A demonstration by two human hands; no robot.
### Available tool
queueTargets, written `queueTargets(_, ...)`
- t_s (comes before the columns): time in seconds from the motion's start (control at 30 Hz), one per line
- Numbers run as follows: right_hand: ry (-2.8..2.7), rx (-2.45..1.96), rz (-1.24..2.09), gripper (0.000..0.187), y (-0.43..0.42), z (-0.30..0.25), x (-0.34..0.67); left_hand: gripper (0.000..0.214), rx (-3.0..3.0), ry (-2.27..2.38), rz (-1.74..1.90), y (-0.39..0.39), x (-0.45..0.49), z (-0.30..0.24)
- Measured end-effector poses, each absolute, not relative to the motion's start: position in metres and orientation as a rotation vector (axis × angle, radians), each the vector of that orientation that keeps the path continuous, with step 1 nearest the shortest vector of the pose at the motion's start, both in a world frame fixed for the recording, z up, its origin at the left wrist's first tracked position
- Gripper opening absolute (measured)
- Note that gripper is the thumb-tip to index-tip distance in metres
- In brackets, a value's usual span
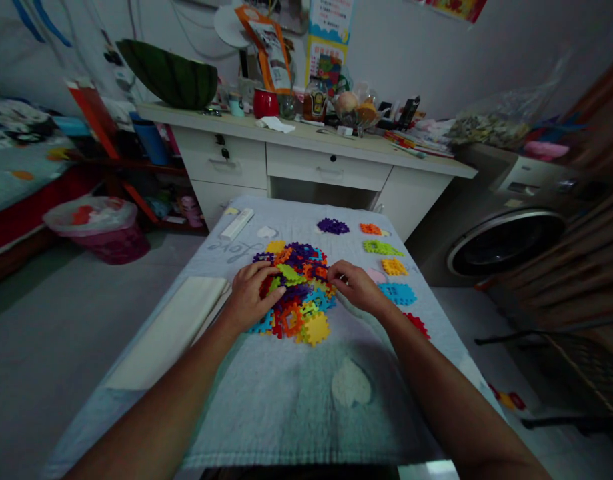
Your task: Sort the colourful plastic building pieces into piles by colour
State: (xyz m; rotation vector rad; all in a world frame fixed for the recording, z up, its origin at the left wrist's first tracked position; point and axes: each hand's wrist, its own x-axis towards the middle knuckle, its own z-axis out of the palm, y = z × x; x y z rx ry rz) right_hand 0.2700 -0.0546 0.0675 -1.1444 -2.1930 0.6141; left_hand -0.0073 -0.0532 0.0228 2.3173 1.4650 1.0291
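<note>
A mixed heap of toothed plastic building pieces (313, 328) in several colours lies mid-table. My left hand (253, 293) rests on the heap's left side, thumb and fingers apart, near a lime-green piece (292, 274). At the right edge of the heap is my right hand (353, 283), its fingers curled together beside a purple piece; what they pinch is too small to make out. Single-colour groups lie apart: purple pieces (333, 227) at the back, then orange (370, 229), green (381, 248), yellow (394, 267), blue (397, 293) and red pieces (417, 325) down the right.
A pale cloth (286, 407) covers the table. On its left are a white folded item (173, 333) and a small white bar (237, 225). Behind stands a white desk (331, 163) with a watermelon piece (173, 77), jars and bags. A washing machine (511, 220) is at right, a pink bin (103, 230) at left.
</note>
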Motion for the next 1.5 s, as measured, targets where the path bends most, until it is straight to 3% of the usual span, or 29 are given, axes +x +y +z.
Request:
queueTargets(0.23, -2.149, -1.381, 0.427, 0.018, -0.052, 0.052, 0.268, 0.041, 2.325, 1.454, 1.010, -0.052, -0.005, 0.025)
queueTargets(0.47, -2.021, -1.570, 0.557, 0.042, -0.035, 0.036, 0.261, 0.045, 2.316, 1.461, 0.971, -0.051, -0.003, 0.022)
queueTargets(0.83, -1.282, -1.414, 1.059, 0.019, 0.024, 0.039, 0.273, 0.034, 2.297, 1.456, 1.071, -0.045, 0.000, 0.016)
queueTargets(1.03, -0.824, -1.461, 0.921, 0.019, 0.075, 0.034, 0.277, 0.030, 2.253, 1.471, 1.141, -0.041, 0.000, 0.015)
queueTargets(1.27, -0.799, -1.483, 0.863, 0.018, 0.114, 0.028, 0.271, 0.029, 2.204, 1.511, 1.140, -0.039, -0.002, 0.017)
queueTargets(1.5, -0.841, -1.497, 0.777, 0.032, 0.111, 0.009, 0.276, 0.028, 2.177, 1.508, 1.159, -0.038, -0.001, 0.018)
